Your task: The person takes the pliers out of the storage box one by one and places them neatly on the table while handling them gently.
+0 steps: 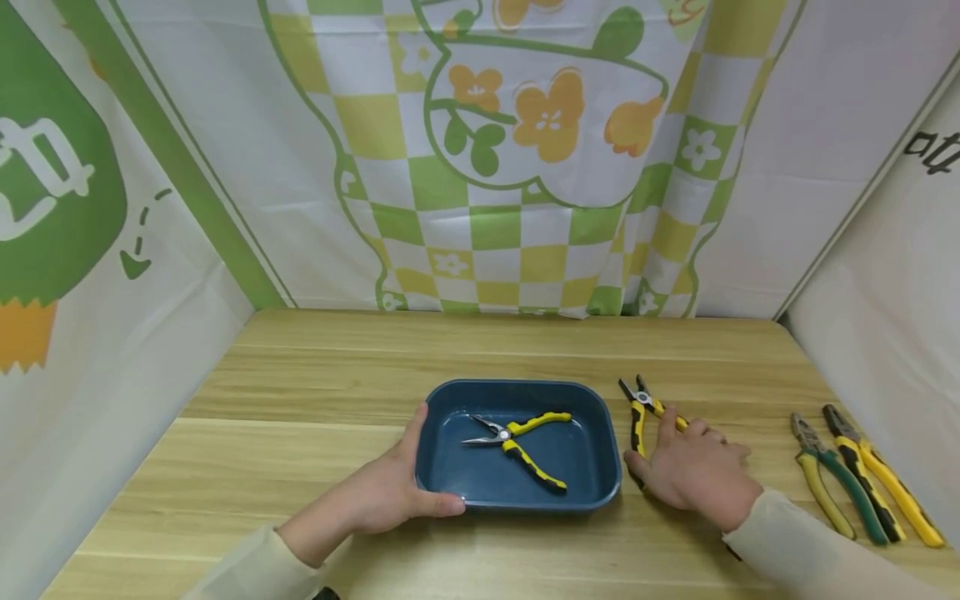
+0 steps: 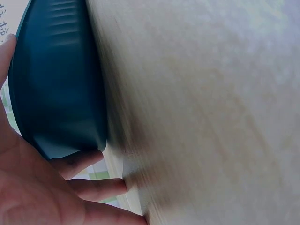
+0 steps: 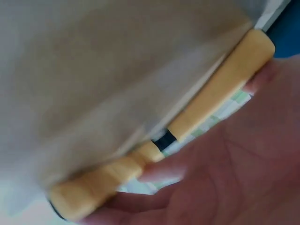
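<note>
Two pliers (image 1: 852, 493) near right hand (image 1: 693, 471) (holding third pliers (image 1: 639, 417)); blue box (image 1: 480, 475) alongside.

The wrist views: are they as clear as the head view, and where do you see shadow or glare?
Head view: clearer, grain readable on the table, small glints inside the tray; left wrist: table smeared and hazy, dark shadow beside the tray, pale patch at upper right; right wrist: table badly blurred, pliers soft but outlined.
</note>
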The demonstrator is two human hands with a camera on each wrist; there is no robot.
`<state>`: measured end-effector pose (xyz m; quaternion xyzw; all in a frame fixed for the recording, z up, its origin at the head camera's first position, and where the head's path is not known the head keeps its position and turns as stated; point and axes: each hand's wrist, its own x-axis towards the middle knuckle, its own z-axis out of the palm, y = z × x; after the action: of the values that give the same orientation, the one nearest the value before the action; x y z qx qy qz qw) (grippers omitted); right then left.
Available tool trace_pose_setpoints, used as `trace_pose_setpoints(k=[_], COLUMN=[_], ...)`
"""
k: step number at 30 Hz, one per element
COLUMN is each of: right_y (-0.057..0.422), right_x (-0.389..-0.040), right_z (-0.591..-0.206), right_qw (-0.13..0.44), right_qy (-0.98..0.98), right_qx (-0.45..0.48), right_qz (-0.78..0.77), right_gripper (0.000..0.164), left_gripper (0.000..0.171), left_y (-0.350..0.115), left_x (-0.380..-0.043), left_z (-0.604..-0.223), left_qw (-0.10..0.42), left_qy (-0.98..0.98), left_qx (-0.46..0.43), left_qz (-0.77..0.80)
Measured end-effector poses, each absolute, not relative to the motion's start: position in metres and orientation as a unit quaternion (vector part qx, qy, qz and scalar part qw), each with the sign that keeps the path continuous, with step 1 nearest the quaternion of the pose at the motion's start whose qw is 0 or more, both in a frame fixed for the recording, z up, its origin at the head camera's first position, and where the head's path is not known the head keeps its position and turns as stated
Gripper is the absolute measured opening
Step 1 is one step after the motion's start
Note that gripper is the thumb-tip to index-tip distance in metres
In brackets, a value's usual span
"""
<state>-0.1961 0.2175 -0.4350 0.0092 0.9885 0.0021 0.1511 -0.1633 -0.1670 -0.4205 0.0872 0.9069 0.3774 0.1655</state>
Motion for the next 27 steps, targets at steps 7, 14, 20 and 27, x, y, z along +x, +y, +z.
trace_pose_setpoints(k=[7,14,20,27], right_y=[0.218,0.222,0.222,0.22], right_x=[-0.193,-0.193,-0.193,-0.193], right_z=[-0.438,-0.443,-0.451,-0.451], right_qw=[0.137,0.12,0.051,0.054], right_qy=[0.99,0.993,0.993,0.991], right_qx=[0.005,-0.01,-0.103,-0.125], right_qz=[-0.023,-0.014,0.003,0.012], right_gripper=[0.127,0.111,0.079,0.071], left_gripper=[0.138,0.138,0.139,0.139], left_y=[-0.167,-0.166,-0.166,-0.166], left_x=[-0.162,-0.163,-0.163,-0.163], left_z=[-0.418,-0.417,-0.418,-0.417], left_qw=[0.169,0.168,0.17,0.173], left_qy=[0.906,0.905,0.908,0.909], left_qx=[0.089,0.092,0.09,0.087], left_qz=[0.377,0.379,0.372,0.37])
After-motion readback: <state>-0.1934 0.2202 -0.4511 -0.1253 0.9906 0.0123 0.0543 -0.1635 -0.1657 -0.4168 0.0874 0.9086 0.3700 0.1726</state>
